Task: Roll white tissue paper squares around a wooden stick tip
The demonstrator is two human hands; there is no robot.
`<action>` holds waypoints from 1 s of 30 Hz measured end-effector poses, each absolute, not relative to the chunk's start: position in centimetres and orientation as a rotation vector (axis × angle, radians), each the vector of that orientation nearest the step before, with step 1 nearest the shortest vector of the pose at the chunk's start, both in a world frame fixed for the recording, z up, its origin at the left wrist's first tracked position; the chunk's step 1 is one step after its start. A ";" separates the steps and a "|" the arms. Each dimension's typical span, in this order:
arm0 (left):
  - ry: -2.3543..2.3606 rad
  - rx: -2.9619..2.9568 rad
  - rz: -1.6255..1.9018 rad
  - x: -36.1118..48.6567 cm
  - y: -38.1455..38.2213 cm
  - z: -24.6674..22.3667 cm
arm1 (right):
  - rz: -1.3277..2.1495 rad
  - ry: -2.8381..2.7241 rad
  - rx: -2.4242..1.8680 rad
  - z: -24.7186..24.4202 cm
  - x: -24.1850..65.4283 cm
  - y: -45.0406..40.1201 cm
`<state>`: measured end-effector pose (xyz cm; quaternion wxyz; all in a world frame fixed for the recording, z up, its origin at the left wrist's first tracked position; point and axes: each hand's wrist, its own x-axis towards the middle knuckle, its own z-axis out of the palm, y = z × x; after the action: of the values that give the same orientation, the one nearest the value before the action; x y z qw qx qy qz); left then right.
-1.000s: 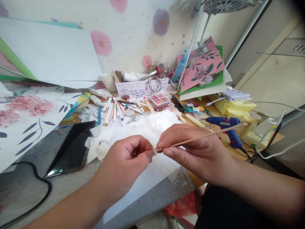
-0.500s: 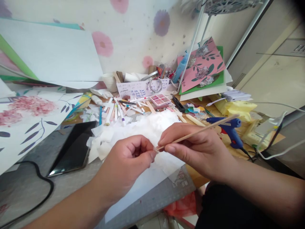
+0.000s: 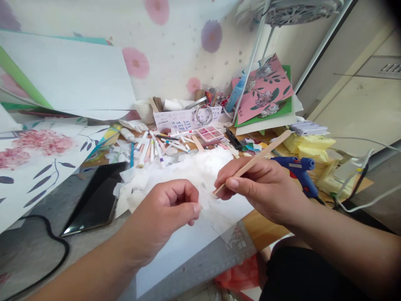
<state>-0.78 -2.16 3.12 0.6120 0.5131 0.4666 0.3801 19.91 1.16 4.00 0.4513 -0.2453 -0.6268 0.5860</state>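
Observation:
My right hand (image 3: pixel 261 186) grips a flat wooden craft stick (image 3: pixel 261 154) between thumb and fingers, its lower tip angled down to the left. To the left of that tip, my left hand (image 3: pixel 173 205) is closed in a pinch; whatever lies between its thumb and forefinger is too small to make out. Both hands are held above a pile of torn white tissue paper (image 3: pixel 203 167), which rests on a white sheet (image 3: pixel 175 259). The stick's tip and the left fingers are apart.
Behind the paper lie several markers (image 3: pixel 156 150) and a pink palette (image 3: pixel 209 133). A black phone or tablet (image 3: pixel 97 196) is on the left, near a painted flower sheet (image 3: pixel 62 167). A blue glue gun (image 3: pixel 300 171) and yellow packet (image 3: pixel 313 146) sit on the right.
My right hand has drawn the craft stick away from my left fingers, slightly to the right, and turned it so its flat side shows. My left hand stays pinched nearly in place.

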 end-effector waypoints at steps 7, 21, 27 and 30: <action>1.118 1.197 0.872 -1.1 -1.7 3.1 | 1.520 -1.445 -0.660 4.0 20.8 1.4; 1.392 1.369 0.836 -1.5 -0.3 2.7 | 1.423 -1.365 -0.697 4.4 22.6 2.4; 1.623 1.436 0.955 -1.6 -0.2 2.5 | 1.333 -1.544 -0.666 4.4 22.2 1.7; 1.591 1.570 1.130 -1.6 -1.3 2.8 | 1.216 -1.677 -0.649 4.7 21.5 0.8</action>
<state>-1.60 -1.32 2.82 0.3133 0.5954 0.6032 0.4284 21.53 0.84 4.66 0.4668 -0.2646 -0.6832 0.4953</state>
